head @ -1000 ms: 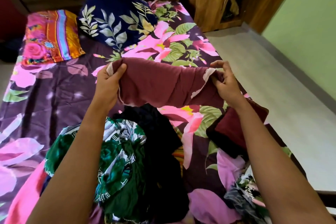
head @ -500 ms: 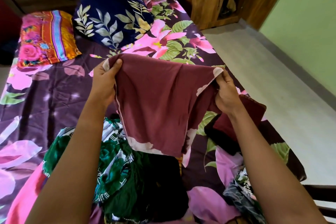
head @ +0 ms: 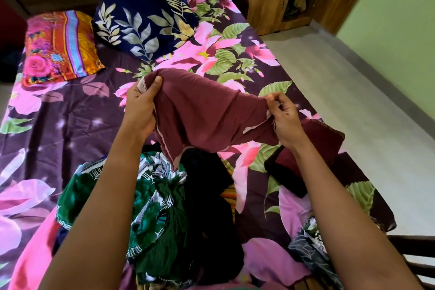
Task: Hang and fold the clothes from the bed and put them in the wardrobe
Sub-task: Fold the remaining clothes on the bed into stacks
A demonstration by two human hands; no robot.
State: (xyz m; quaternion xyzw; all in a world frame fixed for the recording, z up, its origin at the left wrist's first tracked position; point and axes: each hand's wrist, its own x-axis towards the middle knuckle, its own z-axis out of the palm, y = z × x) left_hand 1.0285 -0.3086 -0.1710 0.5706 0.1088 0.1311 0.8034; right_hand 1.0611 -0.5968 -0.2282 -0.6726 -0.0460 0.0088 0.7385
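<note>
Above the bed (head: 77, 120), the left hand (head: 141, 106) and right hand (head: 286, 117) each pinch one end of a maroon garment (head: 207, 113), which sags between them over a clothes pile (head: 164, 214).

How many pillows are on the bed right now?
2: an orange striped pillow at the far left corner of the bed, a navy leaf-print pillow beside it. None seems hidden.

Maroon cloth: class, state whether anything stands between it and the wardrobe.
Nothing visible blocks it. The left hand and right hand hold the maroon cloth above the bed; the floor beside the bed runs bare to the wardrobe, whose right side stands open.
</note>
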